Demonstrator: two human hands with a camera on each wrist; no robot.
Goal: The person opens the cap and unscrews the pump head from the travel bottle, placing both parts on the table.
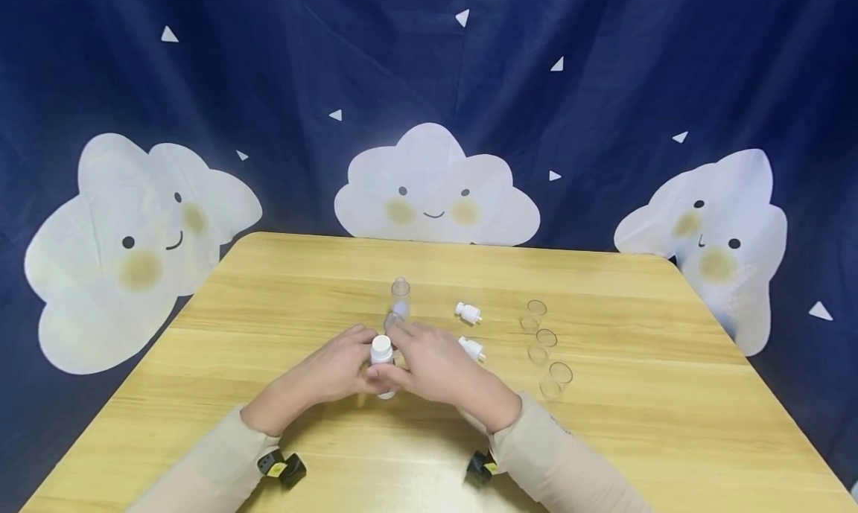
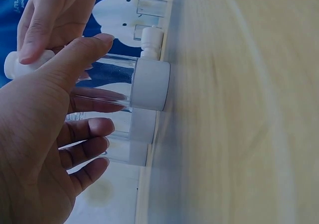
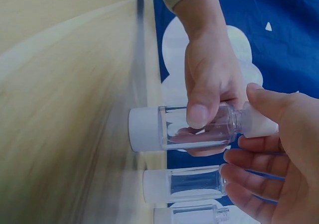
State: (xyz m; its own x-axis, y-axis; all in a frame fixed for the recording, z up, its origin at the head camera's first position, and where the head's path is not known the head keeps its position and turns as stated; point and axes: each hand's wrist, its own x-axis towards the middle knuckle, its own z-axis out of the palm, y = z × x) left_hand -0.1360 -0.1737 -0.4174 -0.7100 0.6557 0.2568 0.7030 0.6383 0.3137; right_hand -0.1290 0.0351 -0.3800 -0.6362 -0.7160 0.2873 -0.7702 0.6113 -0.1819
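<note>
A clear bottle with a white base (image 3: pixel 143 129) stands upright on the table between both hands. My left hand (image 1: pixel 335 365) grips its clear body, thumb on one side and fingers on the other. On the bottle's neck sits a white top (image 1: pixel 382 347). That top is pinched between the thumb and index finger of my right hand (image 1: pixel 434 360), whose other fingers are loosely bent beside it. Two similar bottles stand behind in a row, the nearer bottle (image 3: pixel 197 184) and the farther bottle (image 1: pixel 400 295), both without white tops.
Right of the hands lie two white pump tops, a farther pump top (image 1: pixel 468 313) and a nearer pump top (image 1: pixel 472 348). Three clear covers, including the front cover (image 1: pixel 556 380), line up farther right. A blue curtain (image 1: pixel 295 66) hangs behind the wooden table (image 1: pixel 670 424).
</note>
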